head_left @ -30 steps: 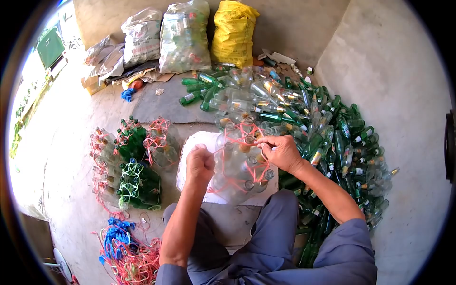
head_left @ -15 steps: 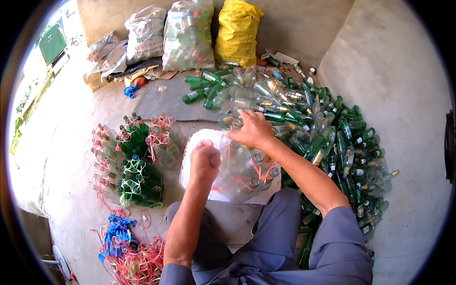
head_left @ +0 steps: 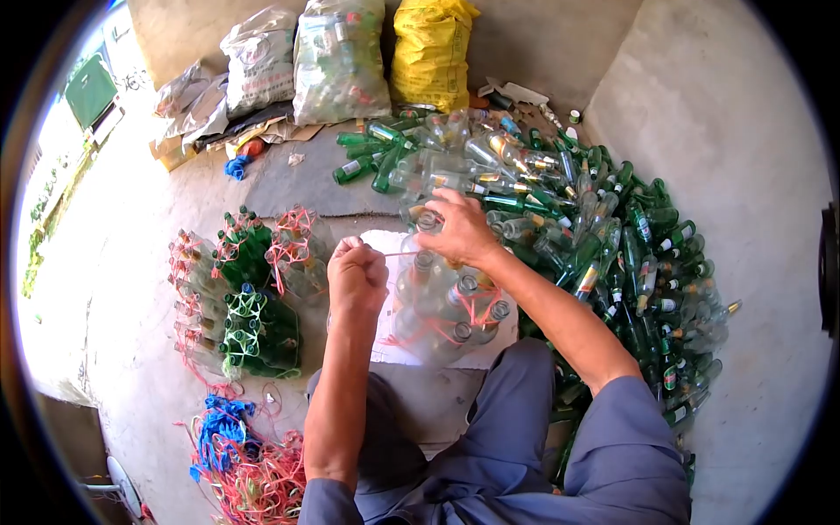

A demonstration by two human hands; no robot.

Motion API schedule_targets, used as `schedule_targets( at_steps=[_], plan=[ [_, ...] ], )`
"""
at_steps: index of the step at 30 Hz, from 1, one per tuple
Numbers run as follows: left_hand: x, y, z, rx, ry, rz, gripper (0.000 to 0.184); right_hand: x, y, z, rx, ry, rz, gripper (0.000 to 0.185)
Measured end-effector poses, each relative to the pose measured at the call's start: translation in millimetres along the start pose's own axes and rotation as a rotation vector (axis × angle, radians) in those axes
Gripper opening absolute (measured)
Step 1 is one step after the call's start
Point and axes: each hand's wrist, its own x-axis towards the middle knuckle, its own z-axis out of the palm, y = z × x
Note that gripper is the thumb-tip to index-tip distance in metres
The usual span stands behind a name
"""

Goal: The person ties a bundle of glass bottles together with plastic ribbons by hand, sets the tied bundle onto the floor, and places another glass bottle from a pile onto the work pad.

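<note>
Clear glass bottles (head_left: 422, 302) stand upright in a cluster on a white pad (head_left: 389, 350) between my knees. Pink string (head_left: 480, 306) crosses between the necks on the cluster's right side. My left hand (head_left: 357, 267) is closed on a strand of the string, which runs taut to the right, toward the far bottles. My right hand (head_left: 459, 229) is curved around the neck of a bottle (head_left: 430, 220) at the far edge of the cluster, thumb and fingers on either side of it.
Bundled clear bottles (head_left: 197, 289) and green bottles (head_left: 262, 332) stand at the left. Tangled pink and blue string (head_left: 258, 472) lies at the lower left. A large heap of loose bottles (head_left: 612, 254) spreads right. Filled sacks (head_left: 341, 66) line the back wall.
My right hand has moved from the string at the cluster's right to the far bottle neck. My left hand has shifted slightly left and away from me, drawing the strand out.
</note>
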Motion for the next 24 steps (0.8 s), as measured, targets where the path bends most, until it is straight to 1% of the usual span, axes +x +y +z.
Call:
schedule_targets(
  at_steps=[5,8,10,12,14,16,18,21,24],
  plan=[
    [-19,-4,40,0.191,-0.105,0.200,0.025,2,-1,1,0.046,-0.024,0.041,0.055],
    [-31,-19,55,0.443,-0.231,0.329,0.020,1,-1,3,0.028,-0.013,0.051,0.053],
    [-43,-26,69,0.699,-0.277,0.389,0.019,2,1,6,0.050,-0.018,0.056,0.052],
    [-46,-40,68,1.076,-0.350,0.484,0.016,4,6,8,0.073,-0.023,0.052,0.051],
    [-53,-51,68,1.297,-0.486,0.644,0.015,6,12,12,0.092,-0.038,0.031,0.050],
    [-59,-58,67,1.414,-0.564,0.664,0.014,3,3,5,0.084,-0.059,0.057,0.049],
    [-63,-61,65,1.622,-0.604,0.675,0.014,4,-2,1,0.070,-0.095,0.094,0.050],
    [-72,-61,64,1.729,-0.733,0.776,0.016,1,-4,-3,0.078,-0.082,0.067,0.048],
    [-89,-60,64,1.891,-0.850,0.735,0.010,3,-3,-2,0.074,-0.065,0.066,0.046]
  ],
)
